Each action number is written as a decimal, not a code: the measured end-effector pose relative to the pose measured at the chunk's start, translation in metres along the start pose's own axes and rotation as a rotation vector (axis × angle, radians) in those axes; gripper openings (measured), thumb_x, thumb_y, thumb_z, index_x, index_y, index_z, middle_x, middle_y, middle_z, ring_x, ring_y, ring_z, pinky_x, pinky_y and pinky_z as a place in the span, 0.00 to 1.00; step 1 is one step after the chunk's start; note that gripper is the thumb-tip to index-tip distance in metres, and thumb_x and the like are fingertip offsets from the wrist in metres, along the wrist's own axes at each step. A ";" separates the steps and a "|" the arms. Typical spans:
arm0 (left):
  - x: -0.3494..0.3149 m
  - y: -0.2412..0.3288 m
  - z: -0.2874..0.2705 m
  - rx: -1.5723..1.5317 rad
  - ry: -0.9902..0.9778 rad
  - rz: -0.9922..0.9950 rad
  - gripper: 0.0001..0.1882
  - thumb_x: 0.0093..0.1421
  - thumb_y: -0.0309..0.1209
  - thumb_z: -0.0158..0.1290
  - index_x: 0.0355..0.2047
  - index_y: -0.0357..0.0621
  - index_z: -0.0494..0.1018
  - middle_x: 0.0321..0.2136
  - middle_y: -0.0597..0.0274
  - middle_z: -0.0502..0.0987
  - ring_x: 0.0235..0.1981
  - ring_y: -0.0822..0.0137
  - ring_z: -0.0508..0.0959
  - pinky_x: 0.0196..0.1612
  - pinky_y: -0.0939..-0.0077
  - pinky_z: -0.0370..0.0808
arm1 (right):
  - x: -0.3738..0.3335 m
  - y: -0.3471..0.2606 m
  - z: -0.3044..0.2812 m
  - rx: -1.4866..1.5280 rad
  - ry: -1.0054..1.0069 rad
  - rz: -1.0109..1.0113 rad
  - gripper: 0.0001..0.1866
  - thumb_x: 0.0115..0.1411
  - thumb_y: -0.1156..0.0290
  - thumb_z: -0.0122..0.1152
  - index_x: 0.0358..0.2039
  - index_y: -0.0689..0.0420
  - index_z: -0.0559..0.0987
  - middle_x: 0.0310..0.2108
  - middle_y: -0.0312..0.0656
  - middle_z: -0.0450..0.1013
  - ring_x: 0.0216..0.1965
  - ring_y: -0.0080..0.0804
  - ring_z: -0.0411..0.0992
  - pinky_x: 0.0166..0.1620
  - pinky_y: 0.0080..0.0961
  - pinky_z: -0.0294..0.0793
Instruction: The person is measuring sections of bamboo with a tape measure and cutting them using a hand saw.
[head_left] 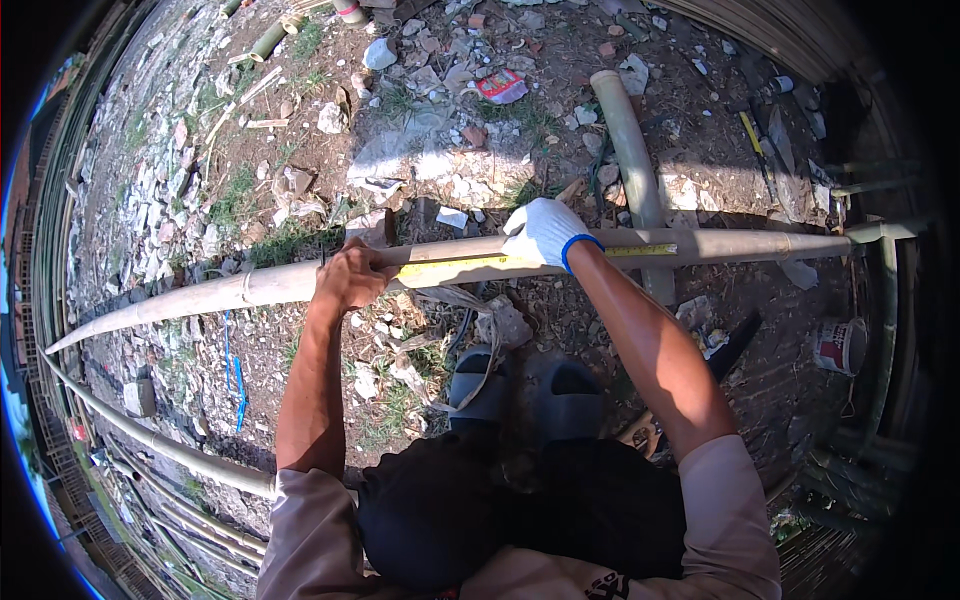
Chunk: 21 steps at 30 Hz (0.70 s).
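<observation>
A long pale bamboo pole [735,247] crosses in front of me from left to right. Along its near side runs a yellow tape measure [455,271], its free end lying right of my right hand. My bare left hand [352,278] is closed at the tape's left end, against the pole; its case is not visible. A thin dark object sticks up beside that hand, too small to name. In a white knitted glove with a blue cuff, my right hand [545,233] grips the pole from above, over the tape; its fingertips are partly hidden.
A thicker bamboo piece [630,150] lies crosswise under the pole. Rubble and stones cover the ground, with a red wrapper [502,87] farther off. A bucket [840,346] stands at right; blue string [236,380] and another bamboo pole [190,452] lie at left.
</observation>
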<state>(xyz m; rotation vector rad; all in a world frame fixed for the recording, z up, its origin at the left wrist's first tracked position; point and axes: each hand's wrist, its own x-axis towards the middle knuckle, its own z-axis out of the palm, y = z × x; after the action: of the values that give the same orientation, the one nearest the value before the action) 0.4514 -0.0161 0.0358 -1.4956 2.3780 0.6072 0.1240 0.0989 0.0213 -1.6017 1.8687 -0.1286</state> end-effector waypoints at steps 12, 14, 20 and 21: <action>0.001 0.003 -0.005 0.044 -0.077 0.042 0.16 0.65 0.48 0.60 0.50 0.65 0.86 0.55 0.69 0.80 0.52 0.65 0.80 0.59 0.63 0.78 | -0.001 0.006 0.010 0.099 0.054 0.093 0.23 0.50 0.53 0.71 0.44 0.51 0.89 0.42 0.52 0.83 0.42 0.53 0.82 0.50 0.40 0.81; 0.003 -0.002 -0.004 0.041 -0.096 0.054 0.16 0.65 0.48 0.60 0.51 0.65 0.85 0.55 0.69 0.80 0.53 0.65 0.80 0.59 0.63 0.78 | -0.001 0.005 0.009 0.024 0.045 0.041 0.21 0.53 0.52 0.69 0.45 0.49 0.89 0.42 0.53 0.83 0.43 0.56 0.82 0.50 0.43 0.81; -0.024 0.009 0.003 -0.310 -0.012 0.313 0.15 0.69 0.39 0.57 0.44 0.41 0.85 0.52 0.60 0.81 0.52 0.65 0.80 0.60 0.57 0.78 | 0.012 0.013 0.010 -0.037 -0.027 0.053 0.24 0.54 0.48 0.69 0.46 0.48 0.89 0.45 0.49 0.83 0.45 0.53 0.82 0.52 0.41 0.81; -0.035 0.016 0.005 -0.167 0.107 0.468 0.15 0.69 0.39 0.58 0.40 0.39 0.85 0.50 0.58 0.82 0.52 0.64 0.80 0.61 0.53 0.77 | 0.015 0.015 0.011 -0.034 -0.043 0.061 0.24 0.54 0.48 0.69 0.46 0.48 0.89 0.45 0.49 0.83 0.45 0.53 0.82 0.52 0.41 0.81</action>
<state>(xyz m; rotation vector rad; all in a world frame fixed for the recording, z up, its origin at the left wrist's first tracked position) 0.4522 0.0196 0.0500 -1.0453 2.8462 0.8639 0.1172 0.0926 -0.0007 -1.5565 1.8934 -0.0361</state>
